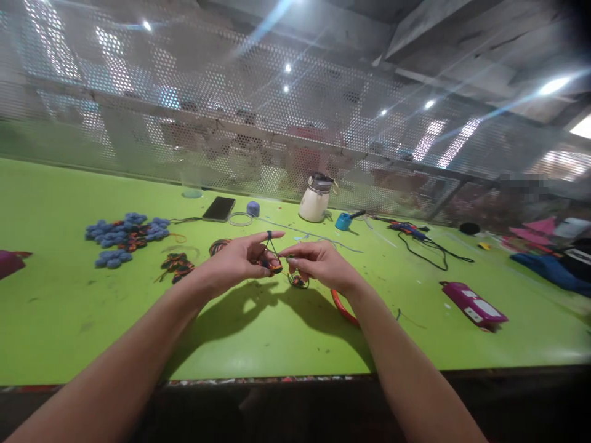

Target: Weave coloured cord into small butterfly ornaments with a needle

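Observation:
Over the middle of the green table (221,357), my left hand (240,257) pinches a small dark multicoloured yarn piece (274,267), with dark yarn looped round its raised index finger. Close by on the right, my right hand (318,261) is closed on a thin tool, probably a crochet hook, whose tip meets the yarn. A small tangle of dark yarn (298,281) shows just below the fingers. Behind my left wrist is a ball of multicoloured yarn (218,247), partly hidden. Dark multicoloured crocheted pieces (177,267) lie left of that wrist.
Blue crocheted flowers (113,237) lie at left. Farther back are a phone (218,208), a white jug (316,200) and a blue pot (343,221). A red ring (342,307) lies by my right forearm; a glue gun (408,230) and magenta box (474,304) are at right.

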The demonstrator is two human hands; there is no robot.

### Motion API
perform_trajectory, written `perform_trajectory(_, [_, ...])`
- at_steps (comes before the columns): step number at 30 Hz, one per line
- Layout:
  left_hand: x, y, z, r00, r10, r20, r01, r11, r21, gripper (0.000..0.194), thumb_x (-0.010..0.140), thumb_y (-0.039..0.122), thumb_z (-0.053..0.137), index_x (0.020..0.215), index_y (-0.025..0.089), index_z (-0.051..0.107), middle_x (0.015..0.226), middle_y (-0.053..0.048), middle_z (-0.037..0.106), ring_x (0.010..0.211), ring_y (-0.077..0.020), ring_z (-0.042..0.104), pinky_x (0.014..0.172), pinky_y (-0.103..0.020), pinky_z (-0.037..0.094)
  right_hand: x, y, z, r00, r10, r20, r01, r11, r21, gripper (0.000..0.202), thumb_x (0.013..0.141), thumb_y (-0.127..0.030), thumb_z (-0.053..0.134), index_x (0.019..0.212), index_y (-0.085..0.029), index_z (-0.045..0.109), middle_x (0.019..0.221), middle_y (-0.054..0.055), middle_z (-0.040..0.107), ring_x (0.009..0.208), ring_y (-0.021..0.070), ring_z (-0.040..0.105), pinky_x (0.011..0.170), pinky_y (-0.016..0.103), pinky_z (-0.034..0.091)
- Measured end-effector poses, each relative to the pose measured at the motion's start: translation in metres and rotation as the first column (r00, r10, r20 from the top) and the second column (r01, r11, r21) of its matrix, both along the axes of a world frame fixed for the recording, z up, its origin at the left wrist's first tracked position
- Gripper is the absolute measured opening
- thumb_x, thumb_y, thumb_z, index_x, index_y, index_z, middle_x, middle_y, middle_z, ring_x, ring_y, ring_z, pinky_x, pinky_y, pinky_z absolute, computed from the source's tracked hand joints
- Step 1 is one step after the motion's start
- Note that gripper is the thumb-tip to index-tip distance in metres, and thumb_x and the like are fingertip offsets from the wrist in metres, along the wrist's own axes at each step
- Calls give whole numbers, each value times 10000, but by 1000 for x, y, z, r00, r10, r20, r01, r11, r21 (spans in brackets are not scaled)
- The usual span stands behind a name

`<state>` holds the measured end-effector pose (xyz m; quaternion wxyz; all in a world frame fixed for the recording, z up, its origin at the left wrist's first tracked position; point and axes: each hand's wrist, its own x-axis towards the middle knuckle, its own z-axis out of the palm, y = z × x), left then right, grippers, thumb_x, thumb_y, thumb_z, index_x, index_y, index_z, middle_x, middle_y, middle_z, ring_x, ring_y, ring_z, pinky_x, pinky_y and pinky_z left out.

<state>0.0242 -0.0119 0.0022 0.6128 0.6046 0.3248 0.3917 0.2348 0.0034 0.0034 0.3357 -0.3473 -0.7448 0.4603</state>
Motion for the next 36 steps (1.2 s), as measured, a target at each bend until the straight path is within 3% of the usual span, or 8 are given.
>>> perform_trajectory(5, [-2, 1, -1, 1000, -4, -27, 5, 999, 38, 733, 694, 76, 684, 1385, 139, 448, 776, -17, 674, 804, -160, 593, 792, -338, 420, 0, -4, 4, 1000, -4, 26, 3, 999, 39, 263, 789, -218, 635, 1025, -163, 737, 634, -13, 607, 444, 66, 533, 446, 204, 412])
perform_trajectory(9, [-2, -2, 4, 1000, -10, 12, 10, 999, 51, 771, 687, 55, 679, 1407, 149, 417, 750, -3, 663, 767, -149, 582, 752, -318, 428, -3, -7, 11, 999, -10, 41, 8, 999, 52, 266, 799, -227, 620, 1027, -148, 730, 604, -22, 582, 446, 72, 525, 446, 205, 409])
perform_trajectory(15, [-5, -7, 23, 998, -13, 64, 13, 1000, 7, 805, 676, 46, 701, 1412, 164, 399, 786, -19, 678, 710, -137, 583, 696, -297, 433, -2, -8, 26, 999, -11, 49, 7, 995, 97, 276, 801, -244, 625, 1028, -118, 718, 587, -26, 551, 440, 68, 510, 435, 201, 384])
perform_trajectory(20, [-12, -11, 39, 999, 41, 35, -41, 999, 9, 752, 682, 46, 716, 1374, 182, 456, 811, -27, 684, 709, -141, 594, 671, -284, 430, 2, -7, 29, 999, -39, 36, 35, 992, 118, 321, 812, -277, 625, 1083, -127, 706, 603, -15, 573, 428, 63, 489, 429, 206, 363])
perform_trajectory(26, [-13, -3, 29, 997, -19, 69, 20, 1000, -3, 760, 683, 46, 719, 1382, 175, 449, 809, -38, 697, 763, -152, 612, 740, -303, 438, -10, -10, 25, 994, -100, 53, 92, 986, 142, 373, 825, -232, 571, 1168, -134, 679, 615, -16, 557, 437, 60, 440, 456, 223, 370])
perform_trajectory(32, [-16, 5, 18, 991, 86, 99, -78, 993, -88, 723, 661, 63, 754, 1335, 156, 510, 810, -37, 702, 729, -138, 619, 747, -299, 430, -16, -5, 16, 987, -141, -82, 147, 986, 77, 374, 794, -274, 606, 1119, -117, 705, 575, -35, 508, 426, 52, 400, 436, 216, 329])
perform_trajectory(36, [-15, 2, 15, 985, 124, 120, -116, 990, -75, 601, 650, 111, 783, 1222, 144, 603, 804, -33, 703, 716, -143, 616, 705, -297, 426, -9, -6, 12, 995, -92, -43, 94, 995, 41, 338, 784, -290, 636, 1069, -137, 733, 565, -27, 525, 429, 55, 400, 434, 216, 351])
